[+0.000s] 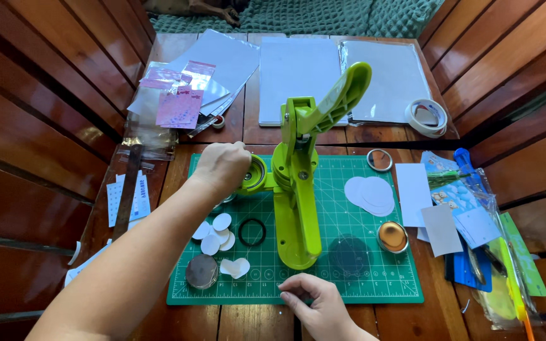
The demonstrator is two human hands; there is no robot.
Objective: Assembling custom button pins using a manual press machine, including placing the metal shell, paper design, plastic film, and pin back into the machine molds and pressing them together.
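Note:
A lime-green lever press [297, 189] stands upright on a green cutting mat [361, 278], its handle raised toward the back right. My left hand [222, 165] is closed over the round die [255, 173] on the press's left side. My right hand [320, 304] rests at the mat's front edge with fingers curled, pinching something too small to make out. Beside the press lie white paper circles [215, 233], a black ring [252, 232], a metal disc [201, 271] and a heart-shaped paper piece [236, 267].
On the mat's right lie larger white paper circles [369, 193], a clear film stack [349, 255] and a gold metal disc [392, 236]. Paper sheets [298, 79] and a tape roll [426, 117] sit at the back. Packets and tools [475, 221] crowd the right side; wooden slats flank the table.

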